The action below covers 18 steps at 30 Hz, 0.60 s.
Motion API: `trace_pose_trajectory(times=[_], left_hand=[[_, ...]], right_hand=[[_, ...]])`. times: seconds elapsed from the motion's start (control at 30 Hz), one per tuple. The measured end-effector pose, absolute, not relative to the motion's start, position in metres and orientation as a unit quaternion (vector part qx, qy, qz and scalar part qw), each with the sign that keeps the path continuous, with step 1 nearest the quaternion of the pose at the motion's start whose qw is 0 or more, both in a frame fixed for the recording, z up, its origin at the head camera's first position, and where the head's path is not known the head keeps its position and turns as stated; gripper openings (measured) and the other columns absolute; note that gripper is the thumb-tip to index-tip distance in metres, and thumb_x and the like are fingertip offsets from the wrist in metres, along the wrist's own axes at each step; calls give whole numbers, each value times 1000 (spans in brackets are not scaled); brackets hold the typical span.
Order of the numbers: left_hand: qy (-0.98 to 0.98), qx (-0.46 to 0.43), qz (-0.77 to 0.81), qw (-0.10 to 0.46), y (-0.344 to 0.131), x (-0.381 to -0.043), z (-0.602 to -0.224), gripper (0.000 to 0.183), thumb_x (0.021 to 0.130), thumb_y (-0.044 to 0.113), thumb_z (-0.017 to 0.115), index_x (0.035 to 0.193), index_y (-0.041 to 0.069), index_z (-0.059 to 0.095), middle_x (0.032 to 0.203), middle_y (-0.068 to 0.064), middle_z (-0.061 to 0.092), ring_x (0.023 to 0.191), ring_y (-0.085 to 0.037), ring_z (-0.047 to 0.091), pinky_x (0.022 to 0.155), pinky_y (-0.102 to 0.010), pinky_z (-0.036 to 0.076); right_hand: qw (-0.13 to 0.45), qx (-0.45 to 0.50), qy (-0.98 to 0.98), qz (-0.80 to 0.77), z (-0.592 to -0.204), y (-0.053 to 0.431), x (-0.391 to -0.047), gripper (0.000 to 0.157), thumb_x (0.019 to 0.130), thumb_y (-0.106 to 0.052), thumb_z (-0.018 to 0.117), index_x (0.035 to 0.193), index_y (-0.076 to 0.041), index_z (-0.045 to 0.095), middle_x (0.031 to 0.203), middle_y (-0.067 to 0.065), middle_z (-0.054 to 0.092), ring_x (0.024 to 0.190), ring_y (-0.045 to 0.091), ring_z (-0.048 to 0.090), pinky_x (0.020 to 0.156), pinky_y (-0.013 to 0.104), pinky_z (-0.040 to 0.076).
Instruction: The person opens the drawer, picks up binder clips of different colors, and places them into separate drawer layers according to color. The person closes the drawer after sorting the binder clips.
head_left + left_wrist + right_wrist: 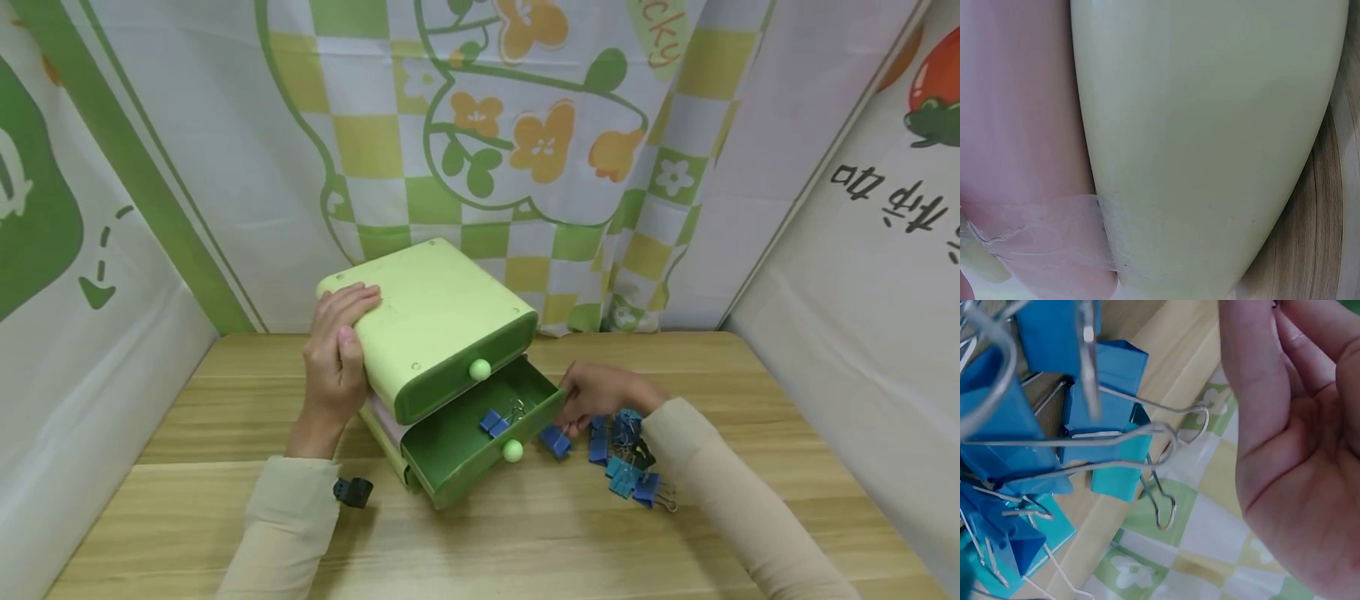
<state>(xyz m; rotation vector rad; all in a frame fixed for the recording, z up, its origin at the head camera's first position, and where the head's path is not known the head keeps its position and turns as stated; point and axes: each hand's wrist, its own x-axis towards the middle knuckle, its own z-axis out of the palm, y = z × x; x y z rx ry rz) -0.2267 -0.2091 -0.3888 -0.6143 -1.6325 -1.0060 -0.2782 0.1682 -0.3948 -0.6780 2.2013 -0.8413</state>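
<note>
While your left hand (pixel 337 358) rests on the left side of the drawer unit (pixel 435 308), fingers laid close together over the top edge and thumb against the wall, presumably to steady the stack, your right hand (pixel 603 390) works just right of the pulled-out drawer (pixel 468 479). Its fingers are curled and appear to pinch one blue clip (pixel 556 440) beside the drawer front; the fingertips fall outside the right wrist view. Drawer: dark green, light green knob (pixel 512 451), drawn toward the near right, likely to put its inside within that hand's reach. Contents: one blue binder clip (pixel 493 422), silver loops raised. Unit: pale green upper case, pink wall below, clear tape (pixel 1054 231) bridging pink and pale green; set at a slant on the wooden table (pixel 525 542). Clip pile (pixel 598 442): to the right, by the right wrist, a handy spot for picking; blue and teal, one blackish, wedge-shaped bodies smooth, wire handles shiny and pointing every way, overlapping one another.
</note>
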Motion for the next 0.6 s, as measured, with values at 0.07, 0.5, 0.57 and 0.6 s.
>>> trace_pose_trajectory(times=[0.07, 0.5, 0.57, 0.6], left_hand=[[-685, -258, -422, 535, -209, -227, -389, 47, 95, 11, 37, 119, -6, 74, 126, -24, 74, 129, -42, 63, 129, -61, 29], [-683, -258, -424, 536, -209, -227, -388, 47, 94, 11, 37, 119, -7, 73, 125, -25, 74, 130, -41, 63, 129, -60, 29], [-683, -259, -423, 537, -209, -227, -388, 47, 94, 11, 37, 118, -7, 73, 125, -25, 74, 129, -41, 63, 129, -60, 29], [-682, -259, -423, 537, -209, -227, -388, 47, 94, 11, 37, 118, -7, 73, 125, -26, 74, 129, -41, 63, 129, -60, 30]], right_hand=[[329, -264, 844, -330, -393, 172, -281, 12, 94, 0, 71, 100, -2, 82, 82, 11, 80, 77, 26, 79, 80, 43, 67], [247, -239, 856, -387, -353, 194, -298, 19, 101, -6, 65, 112, 4, 78, 97, 15, 81, 88, 26, 79, 89, 47, 65], [236, -235, 855, -399, -347, 195, -299, 20, 102, -6, 65, 114, 6, 77, 99, 16, 81, 89, 28, 80, 89, 44, 66], [230, -236, 854, -403, -343, 195, -299, 21, 102, -6, 65, 115, 6, 76, 100, 17, 81, 89, 27, 80, 88, 43, 66]])
